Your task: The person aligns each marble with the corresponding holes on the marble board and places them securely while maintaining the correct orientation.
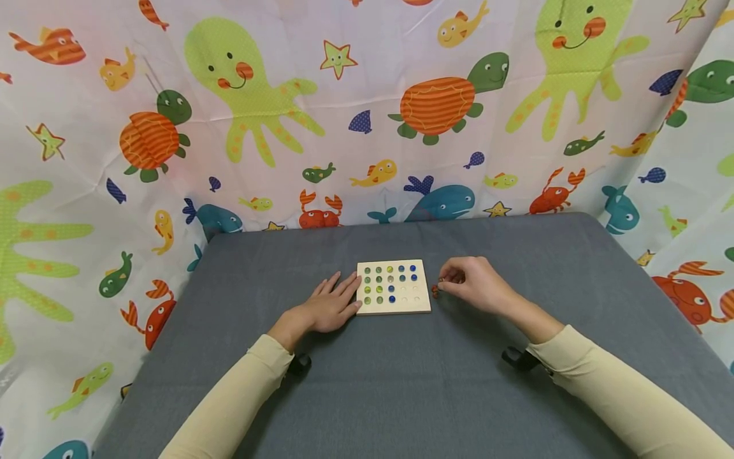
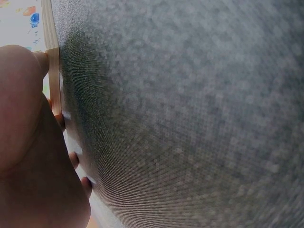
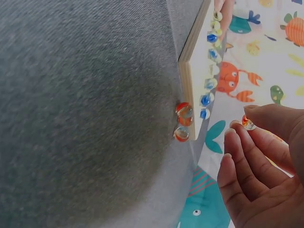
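A pale wooden board (image 1: 408,307) with rows of round hollows lies on the grey cloth, and green, yellow and blue marbles fill most of them. Bare hollows show at its lower right. My left hand (image 1: 331,306) lies flat with spread, straight fingers, fingertips and thumb at the board's left edge. Off the right side, my right hand (image 1: 474,284) pinches an orange-and-clear marble (image 3: 248,124) between thumb and index finger, above the table. Beneath it, a few orange marbles (image 3: 182,134) rest on the cloth close along the board's right edge.
A grey cloth (image 1: 395,376) covers the table. Behind and on both sides hangs a white curtain (image 1: 287,204) printed with sea animals. Dark wrist straps show under both pale sleeves (image 1: 625,389).
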A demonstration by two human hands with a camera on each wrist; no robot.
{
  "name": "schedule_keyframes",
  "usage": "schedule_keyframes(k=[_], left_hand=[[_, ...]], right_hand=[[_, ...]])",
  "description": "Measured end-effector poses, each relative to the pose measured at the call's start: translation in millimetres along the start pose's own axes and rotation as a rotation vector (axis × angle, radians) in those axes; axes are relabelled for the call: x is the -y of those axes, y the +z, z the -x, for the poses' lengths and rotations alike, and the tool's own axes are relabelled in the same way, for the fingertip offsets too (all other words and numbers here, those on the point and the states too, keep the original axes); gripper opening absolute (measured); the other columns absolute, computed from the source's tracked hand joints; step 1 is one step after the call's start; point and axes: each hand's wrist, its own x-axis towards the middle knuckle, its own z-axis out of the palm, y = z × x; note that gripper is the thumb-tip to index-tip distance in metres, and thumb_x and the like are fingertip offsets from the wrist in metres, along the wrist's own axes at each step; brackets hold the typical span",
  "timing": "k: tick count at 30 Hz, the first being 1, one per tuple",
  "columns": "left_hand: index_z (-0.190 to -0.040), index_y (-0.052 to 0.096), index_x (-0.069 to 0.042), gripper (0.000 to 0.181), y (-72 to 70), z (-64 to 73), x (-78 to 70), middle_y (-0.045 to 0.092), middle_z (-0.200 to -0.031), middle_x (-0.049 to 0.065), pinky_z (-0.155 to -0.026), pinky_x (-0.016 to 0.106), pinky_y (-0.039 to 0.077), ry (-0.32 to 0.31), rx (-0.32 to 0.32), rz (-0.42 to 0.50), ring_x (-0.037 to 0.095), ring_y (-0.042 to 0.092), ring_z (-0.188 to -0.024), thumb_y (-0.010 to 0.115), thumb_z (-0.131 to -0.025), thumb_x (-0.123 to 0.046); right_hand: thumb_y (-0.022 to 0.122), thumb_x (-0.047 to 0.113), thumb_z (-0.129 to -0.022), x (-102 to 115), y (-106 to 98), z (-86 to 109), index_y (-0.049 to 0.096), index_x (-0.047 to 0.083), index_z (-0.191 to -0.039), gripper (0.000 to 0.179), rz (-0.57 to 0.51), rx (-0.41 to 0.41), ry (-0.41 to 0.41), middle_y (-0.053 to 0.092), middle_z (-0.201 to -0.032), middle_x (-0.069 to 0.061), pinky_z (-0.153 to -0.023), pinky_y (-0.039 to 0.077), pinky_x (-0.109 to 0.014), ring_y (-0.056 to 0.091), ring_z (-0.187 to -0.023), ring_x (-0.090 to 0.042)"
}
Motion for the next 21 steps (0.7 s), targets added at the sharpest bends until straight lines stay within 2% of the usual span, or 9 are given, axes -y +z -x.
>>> schedule_keyframes(k=[12, 21], left_hand=[[-0.167, 0.005, -0.026, 0.068, -1.2, 0.3, -0.2, 0.002, -0.173, -0.007, -0.125, 0.054, -0.001, -0.001, 0.004, 0.005, 0.028, -0.006, -0.158, 0.028, -0.110, -0.055], [-0.167, 0.004, -0.026, 0.068, -1.3, 0.6, -0.3, 0.001, -0.172, -0.007, -0.125, 0.054, -0.001, 0.004, 0.001, 0.006, 0.028, -0.006, -0.158, 0.027, -0.110, -0.055]], right_hand=[[0.077, 0.009, -0.091, 11.9, 10.3, -11.3, 0.074, 0.006, -0.096, 0.007, -0.040, 0.033, -0.020, 0.068, -0.081, 0.000, -0.062, 0.051, -0.029, 0.061, -0.072, -0.015], [0.077, 0.007, -0.090, 15.2, 23.7, -23.7, 0.073, 0.002, -0.096, 0.009, -0.022, 0.048, -0.057, 0.069, -0.083, -0.001, -0.066, 0.051, -0.031, 0.060, -0.073, -0.014]])
